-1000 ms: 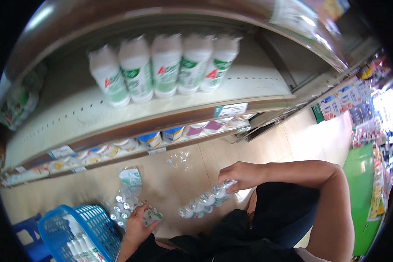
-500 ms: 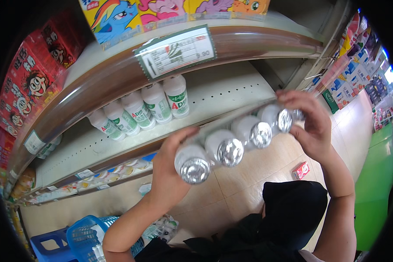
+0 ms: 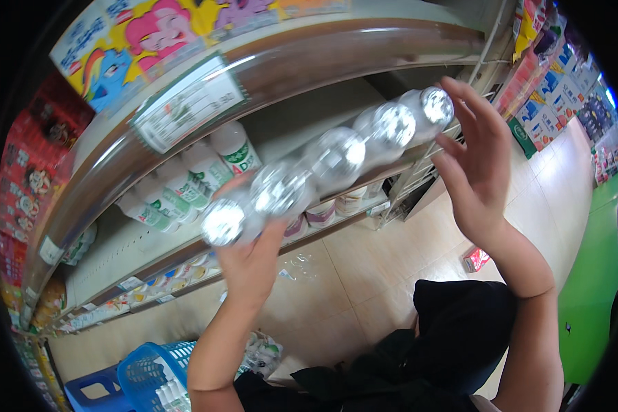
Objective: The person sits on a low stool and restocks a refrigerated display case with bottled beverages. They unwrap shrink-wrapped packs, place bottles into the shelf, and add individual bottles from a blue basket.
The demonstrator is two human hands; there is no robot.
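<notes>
A row of several white bottles with silver foil caps (image 3: 340,156) is joined as one pack, held slantwise before the shelf with its right end higher. My left hand (image 3: 250,269) grips the pack near its left end, thumb on the near side and the other fingers mostly hidden behind. At the raised right end is my right hand (image 3: 482,178), its fingers apart and the upper fingertips close to the last bottle; whether they touch it I cannot tell. Behind the pack, similar white bottles with green labels (image 3: 191,177) stand in a row on the shelf (image 3: 113,250).
Colourful cartoon boxes (image 3: 159,34) fill the shelf above, with a price tag (image 3: 189,103) on its brown edge. Red cartons (image 3: 31,168) stand at left. A blue basket (image 3: 141,371) with bottles and a plastic-wrapped bundle (image 3: 261,353) are low down. A red box (image 3: 475,259) lies on the floor.
The pack has moved up and left, toward the shelf, with my left hand on it. My right hand has loosened from the right end, its fingers now spread.
</notes>
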